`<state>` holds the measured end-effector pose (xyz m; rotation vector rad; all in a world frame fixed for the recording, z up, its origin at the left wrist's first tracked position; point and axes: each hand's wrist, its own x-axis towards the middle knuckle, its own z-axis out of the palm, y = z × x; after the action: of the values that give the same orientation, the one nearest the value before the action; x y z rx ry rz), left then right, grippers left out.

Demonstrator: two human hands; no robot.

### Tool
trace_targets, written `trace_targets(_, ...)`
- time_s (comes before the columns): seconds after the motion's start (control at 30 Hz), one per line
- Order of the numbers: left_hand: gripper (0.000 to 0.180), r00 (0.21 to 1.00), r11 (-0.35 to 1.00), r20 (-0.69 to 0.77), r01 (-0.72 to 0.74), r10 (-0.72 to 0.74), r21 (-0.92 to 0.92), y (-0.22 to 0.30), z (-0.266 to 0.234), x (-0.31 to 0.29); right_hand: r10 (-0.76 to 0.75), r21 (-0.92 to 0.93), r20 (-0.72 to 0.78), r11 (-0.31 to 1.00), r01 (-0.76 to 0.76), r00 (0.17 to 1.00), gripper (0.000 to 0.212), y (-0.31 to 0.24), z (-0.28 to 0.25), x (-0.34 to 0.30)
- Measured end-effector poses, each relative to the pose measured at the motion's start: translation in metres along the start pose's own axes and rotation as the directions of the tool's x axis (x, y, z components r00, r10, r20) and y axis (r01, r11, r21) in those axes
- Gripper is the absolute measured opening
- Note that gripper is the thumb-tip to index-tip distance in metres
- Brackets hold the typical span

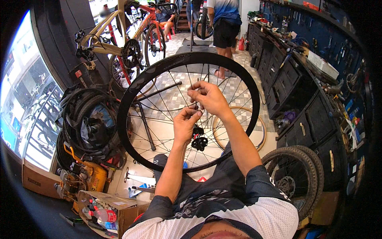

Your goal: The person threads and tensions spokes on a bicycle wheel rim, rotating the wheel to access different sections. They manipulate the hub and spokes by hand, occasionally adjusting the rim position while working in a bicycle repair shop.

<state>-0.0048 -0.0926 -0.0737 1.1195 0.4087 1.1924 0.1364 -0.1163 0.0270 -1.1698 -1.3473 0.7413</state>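
A black deep-rim bicycle wheel stands upright in front of me, its black hub near my lap. My left hand pinches a thin spoke just above the hub. My right hand sits a little higher, fingertips closed on the same spoke or a small part at its end; which one is too small to tell. Both forearms rise from the lower edge through the wheel's middle.
A knobby-tyred wheel leans at my right against dark drawer cabinets. Piled tyres and an open cardboard box lie at my left. A beige bicycle and a person stand ahead. A tan-walled rim lies on the floor.
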Motion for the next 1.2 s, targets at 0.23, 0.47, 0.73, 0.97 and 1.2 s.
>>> trace_targets(0.23, 0.010, 0.997, 0.995, 0.049, -0.061, 0.057, 0.078, -0.005, -0.006, 0.001, 0.083, -0.011, 0.111, 0.997, -0.083, 0.990, 0.023, -0.020, -0.007, -0.003)
trace_targets(0.47, 0.012, 1.000, 0.994, -0.001, -0.021, 0.021, 0.103, 0.007, 0.007, -0.006, -0.007, -0.159, -0.007, 0.987, 0.005, 1.000, 0.028, -0.004, -0.007, 0.004)
trace_targets(0.73, 0.015, 0.998, 0.999, -0.062, 0.029, -0.027, 0.035, 0.008, 0.015, -0.006, 0.058, -0.117, 0.008, 0.992, -0.056, 0.998, 0.032, -0.008, -0.005, 0.001)
trace_targets(0.97, 0.011, 1.000, 1.000, 0.006, 0.006, -0.006, -0.023, 0.002, 0.002, -0.001, -0.042, 0.028, 0.075, 0.999, 0.040, 0.996, 0.027, -0.016, -0.002, -0.001)
trace_targets(1.2, 0.015, 0.988, 0.977, 0.134, -0.105, 0.081, 0.185, 0.005, -0.001, -0.004, 0.077, -0.033, 0.126, 0.997, -0.073, 0.989, 0.020, -0.019, -0.008, -0.003)
